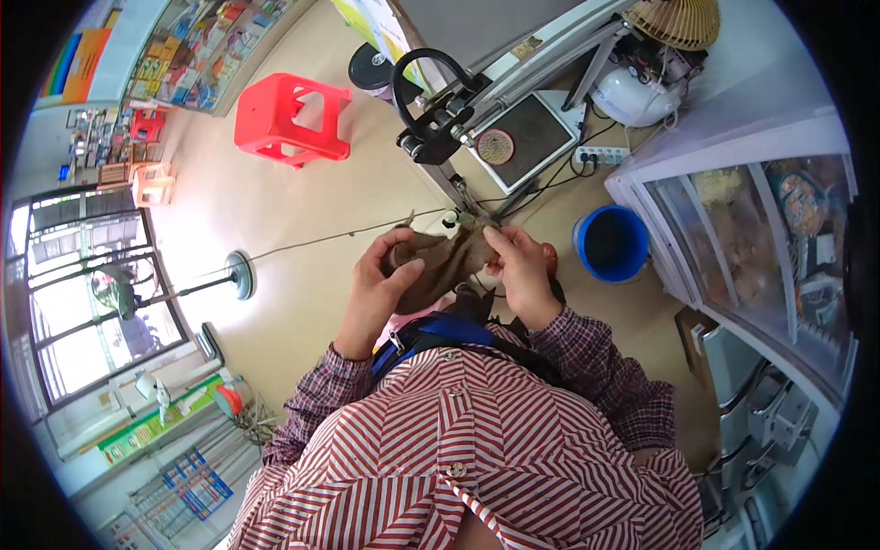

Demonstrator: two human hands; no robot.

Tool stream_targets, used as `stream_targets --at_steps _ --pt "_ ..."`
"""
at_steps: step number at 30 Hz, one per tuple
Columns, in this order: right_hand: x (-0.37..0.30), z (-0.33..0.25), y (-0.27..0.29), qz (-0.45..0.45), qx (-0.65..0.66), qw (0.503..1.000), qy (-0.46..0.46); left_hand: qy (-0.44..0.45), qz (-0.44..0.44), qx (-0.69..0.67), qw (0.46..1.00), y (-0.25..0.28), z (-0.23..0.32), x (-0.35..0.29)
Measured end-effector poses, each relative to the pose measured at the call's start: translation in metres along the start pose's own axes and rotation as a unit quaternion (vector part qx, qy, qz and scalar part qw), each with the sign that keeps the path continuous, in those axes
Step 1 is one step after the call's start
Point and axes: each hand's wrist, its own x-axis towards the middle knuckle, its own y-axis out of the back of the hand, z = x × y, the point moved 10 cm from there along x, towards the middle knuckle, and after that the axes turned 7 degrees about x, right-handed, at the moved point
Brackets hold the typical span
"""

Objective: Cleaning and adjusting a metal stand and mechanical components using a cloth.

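Observation:
A piece of brown cloth (pixel 431 275) is stretched between my two hands, in front of my waist. My left hand (pixel 383 286) holds its left part, with the thumb pressing on top and the fingers curled behind. On the other side, my right hand (pixel 522 275) pinches the right part between thumb and fingers. The cloth is creased and hangs down in the middle. Just beyond it stands a metal frame with a black curved handle (pixel 431 64). Something small and reddish shows beside my right hand, too hidden to name.
A red plastic stool (pixel 291 121) stands far left, and a pedestal fan's round base (pixel 239 275) is nearer. To the right are a blue bucket (pixel 612 243), a power strip (pixel 600 155) with cords on the floor, and a glass-fronted cabinet (pixel 683 174). A dark tray (pixel 532 137) lies ahead.

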Motion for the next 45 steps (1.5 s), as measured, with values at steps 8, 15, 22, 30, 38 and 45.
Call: stream_targets --at_steps 8,15,22,30,38,45 --pt "0.010 0.027 0.009 0.059 0.121 0.991 -0.004 -0.140 -0.030 0.044 0.989 -0.008 0.002 0.083" --pt "0.007 0.015 -0.009 0.048 0.057 0.986 0.147 -0.111 -0.138 -0.026 0.984 -0.038 0.036 0.097" --pt "-0.001 -0.003 -0.033 -0.006 -0.020 0.958 0.285 -0.085 -0.169 -0.017 0.982 -0.055 0.059 0.067" --pt "-0.070 -0.056 -0.089 -0.070 -0.136 0.882 0.445 -0.182 -0.133 -0.048 0.973 -0.031 0.096 0.052" --pt "-0.055 -0.040 -0.071 -0.067 -0.137 0.881 0.447 -0.113 -0.173 0.011 0.978 -0.052 0.062 0.072" --pt "0.006 0.018 -0.018 -0.040 -0.134 0.947 0.288 -0.104 -0.153 0.214 0.959 -0.059 -0.013 0.107"
